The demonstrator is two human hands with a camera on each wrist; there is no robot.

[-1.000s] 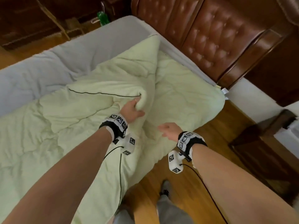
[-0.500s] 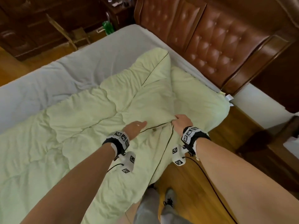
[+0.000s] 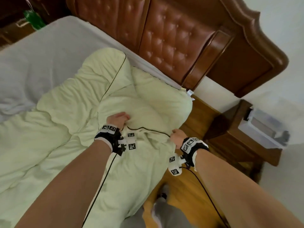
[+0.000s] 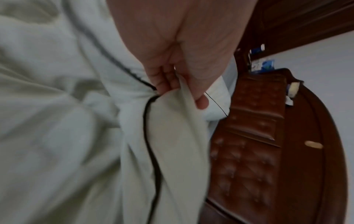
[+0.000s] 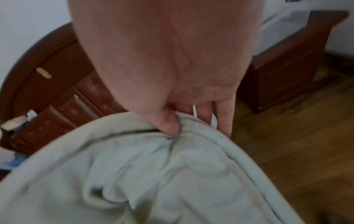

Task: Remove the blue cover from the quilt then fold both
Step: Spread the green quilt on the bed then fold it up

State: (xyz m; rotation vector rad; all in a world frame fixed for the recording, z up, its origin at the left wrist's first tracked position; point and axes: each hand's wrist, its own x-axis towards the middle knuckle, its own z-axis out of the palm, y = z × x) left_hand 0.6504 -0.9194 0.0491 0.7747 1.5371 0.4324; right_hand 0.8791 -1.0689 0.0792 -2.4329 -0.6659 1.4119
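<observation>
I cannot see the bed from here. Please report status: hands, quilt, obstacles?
Left hand and right hand both grip the quilt edge. Quilt spread on bed, part-folded. Nothing in the way.

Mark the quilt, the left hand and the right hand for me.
quilt (image 3: pixel 79 122): head view, on its pale green top, left of the dark piping.
left hand (image 4: pixel 172 72): left wrist view, on the fingers pinching the piped edge.
right hand (image 5: pixel 168 121): right wrist view, on the thumb pressing the fabric edge.

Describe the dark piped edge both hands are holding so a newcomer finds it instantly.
Start at the tufted headboard, then drop to the pale green quilt on the bed. Its bedside edge carries thin dark piping, stretched between the left hand and right hand; nothing else on the pale fabric is dark-lined.
</observation>
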